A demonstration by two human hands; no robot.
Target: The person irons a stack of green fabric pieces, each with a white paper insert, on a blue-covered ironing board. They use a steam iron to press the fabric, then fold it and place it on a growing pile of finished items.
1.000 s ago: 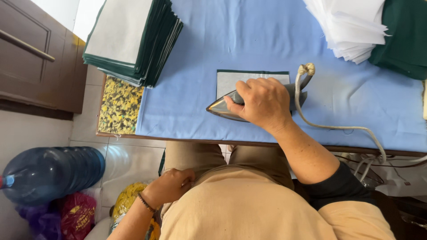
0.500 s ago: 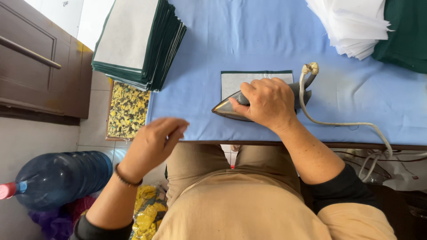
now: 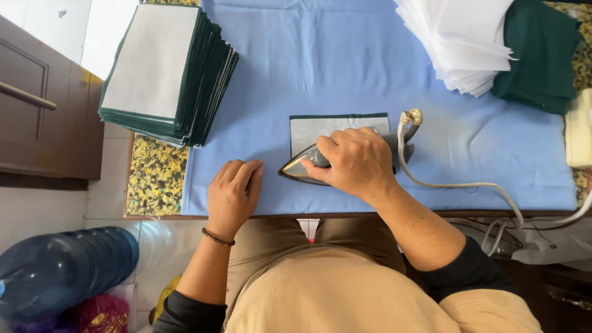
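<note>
Iron [image 3: 345,157]: centre of the frame, lying on the fabric piece, long axis roughly left to right, pointed nose toward the left, heel and cord end toward the right. Grey soleplate edge showing at the nose; body mostly hidden under the hand.

Right hand [image 3: 354,163]: clamped over the iron's handle, fingers wrapped round it, knuckles up.

Left hand [image 3: 233,194]: lower centre-left, apart from the right hand, palm down and flat on the blue cover, fingers together and pointing toward the upper edge of the frame. Holding nothing. Just left of the iron's nose, not touching it. Beaded band at the wrist.

Fabric piece [image 3: 336,123]: rectangle, pale grey face with a dark green border, under and above the iron; long axis left to right. Right hand directly over it; left hand near its lower left corner, to the left and below.

Cord [image 3: 456,184]: pale, running from the iron's heel off to the lower right.

Tabletop [image 3: 345,55]: padded, light blue cover.

Stack of green and grey pieces [image 3: 166,74]: upper left, well apart from both hands, nearer the left.

Pile of white sheets [image 3: 459,43]: upper right.

Dark green cloth [image 3: 539,55]: upper right, beside the white sheets.
</note>
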